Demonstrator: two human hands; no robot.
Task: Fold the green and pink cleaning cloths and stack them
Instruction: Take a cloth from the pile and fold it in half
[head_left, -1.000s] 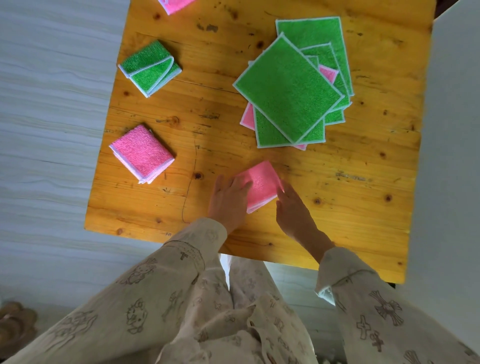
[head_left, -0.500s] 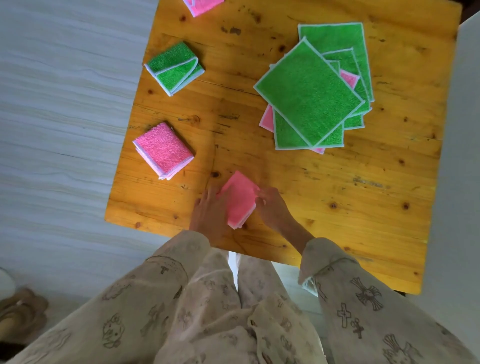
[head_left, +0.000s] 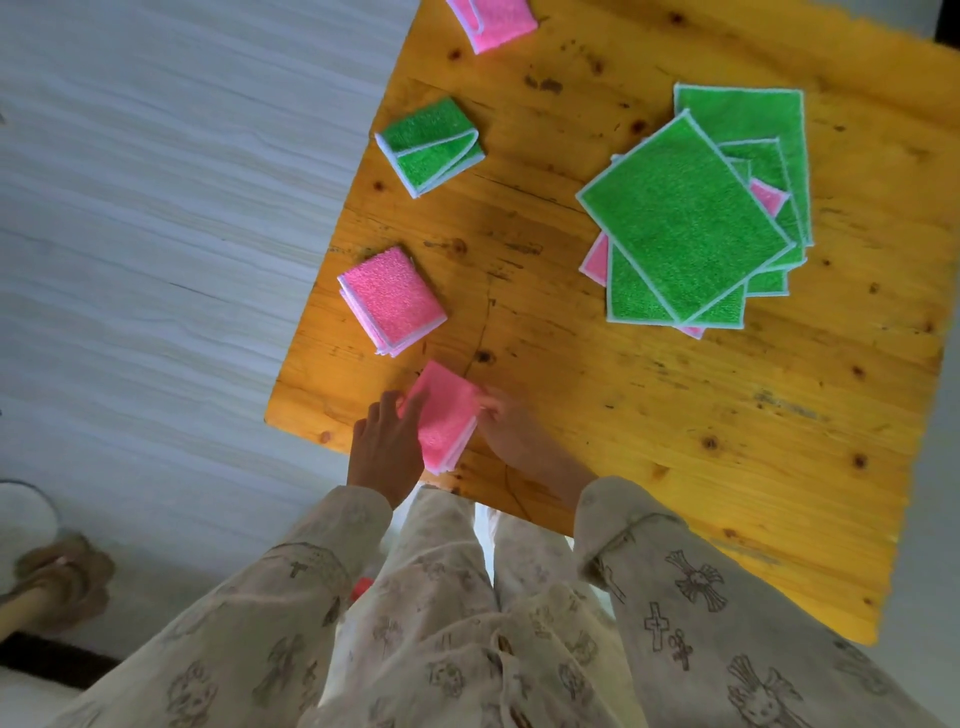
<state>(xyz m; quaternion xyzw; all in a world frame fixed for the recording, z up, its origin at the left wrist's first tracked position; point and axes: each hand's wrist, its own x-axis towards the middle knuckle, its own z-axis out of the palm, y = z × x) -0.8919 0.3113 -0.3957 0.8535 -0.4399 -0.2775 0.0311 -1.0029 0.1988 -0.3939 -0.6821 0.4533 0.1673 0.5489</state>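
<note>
Item: folded pink cloth (head_left: 445, 415), at 7 o'clock on the wooden table (head_left: 649, 415), close to its near edge; held between both hands and seemingly tilted off the wood, layered white edges showing along its lower right side.

Left hand (head_left: 384, 447): at the cloth's left edge, fingers curled over the top of the fabric, gripping it.

Right hand (head_left: 511, 426): at the cloth's right edge, fingertips pinching the upper right corner.

Step in hand, as judged: fold finished; cloth being squared and carried toward a stack.

Next move, as judged: a short carry toward 10 o'clock, to the folded pink stack (head_left: 392, 301) lying just beyond the hands; edges to be matched before release, lest the soft layers spring open.

Other holdings: folded green cloth (head_left: 431, 148) at 11 o'clock; another folded pink cloth (head_left: 493, 21) at 12 o'clock, cut by the frame's top edge; pile of unfolded cloths (head_left: 691, 228) at 2 o'clock, mostly green with pink edges showing beneath; much of the task outstanding.

Change from half a second ago: cloth and both hands lie further left, nearer the pink stack; the gap between them has narrowed.
</note>
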